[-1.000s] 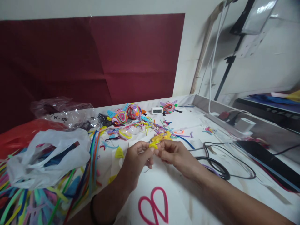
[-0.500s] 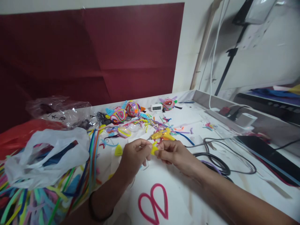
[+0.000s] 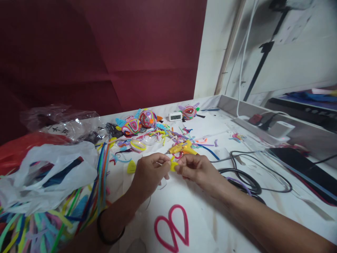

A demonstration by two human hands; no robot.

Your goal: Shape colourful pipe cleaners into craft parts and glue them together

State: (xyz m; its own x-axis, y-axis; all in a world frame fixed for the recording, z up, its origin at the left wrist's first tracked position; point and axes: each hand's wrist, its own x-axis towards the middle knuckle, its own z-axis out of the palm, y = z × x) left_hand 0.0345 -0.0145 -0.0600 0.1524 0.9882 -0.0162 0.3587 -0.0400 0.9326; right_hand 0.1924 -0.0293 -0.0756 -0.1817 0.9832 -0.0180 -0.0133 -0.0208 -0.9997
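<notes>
A small yellow fuzzy piece [image 3: 173, 165] is pinched between my two hands above the white paper. My left hand [image 3: 152, 170] grips its left side with thumb and fingers; my right hand [image 3: 196, 169] holds its right side. Just behind them lies a yellow glue gun [image 3: 181, 148]. Another yellow piece [image 3: 131, 167] rests left of my left hand. Two pink loop shapes [image 3: 172, 226] lie on the paper nearer to me.
Colourful pipe cleaners [image 3: 39, 225] and a white plastic bag [image 3: 50, 175] fill the left. Farther back are striped fish-like figures [image 3: 131, 125] and a small digital clock [image 3: 175, 116]. Black cables [image 3: 243, 181], a power strip [image 3: 263, 131] and a dark flat device [image 3: 300, 168] are on the right.
The camera view has shifted slightly. Both hands still hold the yellow piece, which is turned a little and shows more between the fingertips.
</notes>
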